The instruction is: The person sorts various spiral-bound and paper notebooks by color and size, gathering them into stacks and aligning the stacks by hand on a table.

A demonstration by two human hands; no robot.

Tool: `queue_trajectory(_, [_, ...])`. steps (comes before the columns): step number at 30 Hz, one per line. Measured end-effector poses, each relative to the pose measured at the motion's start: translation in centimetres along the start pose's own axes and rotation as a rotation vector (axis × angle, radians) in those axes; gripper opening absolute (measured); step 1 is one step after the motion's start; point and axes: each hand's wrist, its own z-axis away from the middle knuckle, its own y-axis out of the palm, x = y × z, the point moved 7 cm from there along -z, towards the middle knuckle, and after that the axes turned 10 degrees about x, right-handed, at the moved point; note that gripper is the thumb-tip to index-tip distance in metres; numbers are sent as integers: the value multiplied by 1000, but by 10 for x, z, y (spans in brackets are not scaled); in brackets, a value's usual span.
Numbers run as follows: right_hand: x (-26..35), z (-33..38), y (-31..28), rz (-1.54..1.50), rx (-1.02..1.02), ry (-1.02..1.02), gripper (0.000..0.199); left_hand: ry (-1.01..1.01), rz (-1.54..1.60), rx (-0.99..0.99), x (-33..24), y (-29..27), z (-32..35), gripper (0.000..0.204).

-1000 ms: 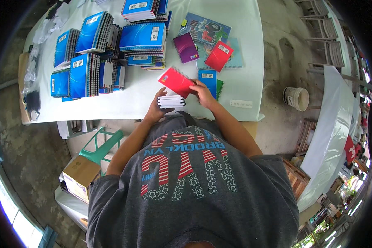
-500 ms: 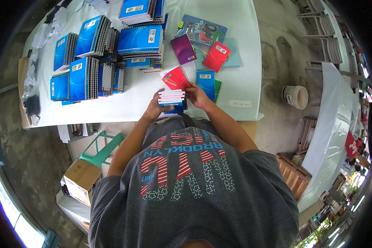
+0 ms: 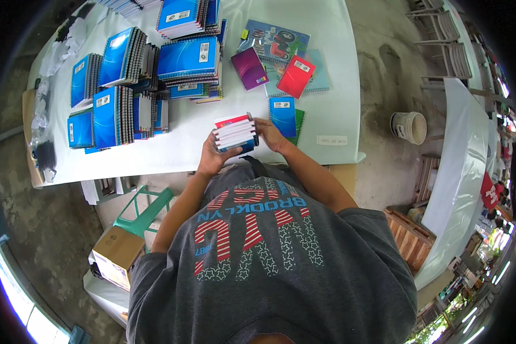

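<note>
A stack of small spiral notebooks (image 3: 233,135), page edges toward me and a red cover on top, is held at the table's near edge. My left hand (image 3: 214,153) wraps its left side, thumb across the lower front. Against the right side, my right hand (image 3: 269,136) grips the stack, its fingertips partly hidden. Just beyond the right hand lie a blue notebook (image 3: 282,117) and a green notebook (image 3: 297,126) partly under it. Farther off are a purple notebook (image 3: 249,68), a red notebook (image 3: 295,77) and a larger notebook with a vehicle picture (image 3: 276,41).
Tall piles of blue spiral notebooks (image 3: 113,116) stand on the white-covered table (image 3: 183,137) to the left. A green stool (image 3: 137,212) and a cardboard box (image 3: 117,246) are at my left. A white bucket (image 3: 408,127) sits on the floor to the right.
The red notebook that was tilted open above the stack now lies flat on top of it. My right hand has closed in on the stack's side.
</note>
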Motion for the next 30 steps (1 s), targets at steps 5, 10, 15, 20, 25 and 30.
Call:
queue_trajectory(5, [35,12,32,645,106,-68,59,238,-539,-34,15,-11,1,56])
queue_trajectory(10, [22,24,50,1019,204,-185,85,275,-634,-88,36,-24,10,77])
queue_trajectory(15, [7,17,38,1030,81,-111,68,169,-588,-123,30,-23,22,95])
queue_trajectory(20, [30,-5,19,1541,92,-71,47,228,-695,-39,32,-19,22,51])
queue_trajectory(25, [132,-37,-13,1660,-872,-230,25,93,-638,-36,45,-25,23,54])
queue_trajectory(30, [130,-69,-43,1658,-825,176,34,77,-620,-11,42,-24,26,52])
